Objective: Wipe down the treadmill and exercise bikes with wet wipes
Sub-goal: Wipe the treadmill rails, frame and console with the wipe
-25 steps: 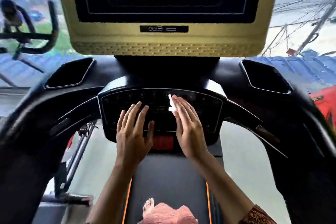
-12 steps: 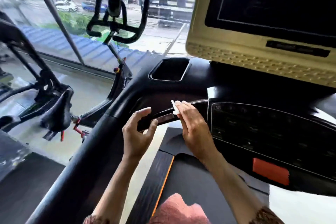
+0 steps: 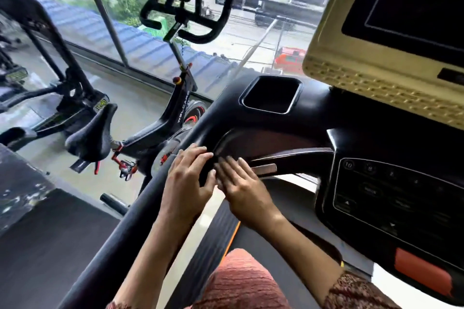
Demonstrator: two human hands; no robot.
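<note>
I watched both hands meet at the middle of the frame, on the treadmill's left handrail (image 3: 140,211), a thick, rounded black bar with a smooth matte skin. The left hand (image 3: 187,183) lay curled over the rail where it bends into the glossy console (image 3: 251,130), fingers wrapped loosely round the curve. The right hand (image 3: 241,188) pressed flat beside it, fingers spread and touching the left thumb. The wet wipe was not visible; it may have been under the right palm, but I could not tell. At right sat the flat button panel (image 3: 391,193), dark and rounded at the corners, with a red bar (image 3: 421,273) below. A cream-framed screen (image 3: 376,63) with a dotted grille filled the upper right. At left stood an exercise bike (image 3: 175,118), its saddle (image 3: 93,138) tapered and padded.
</note>
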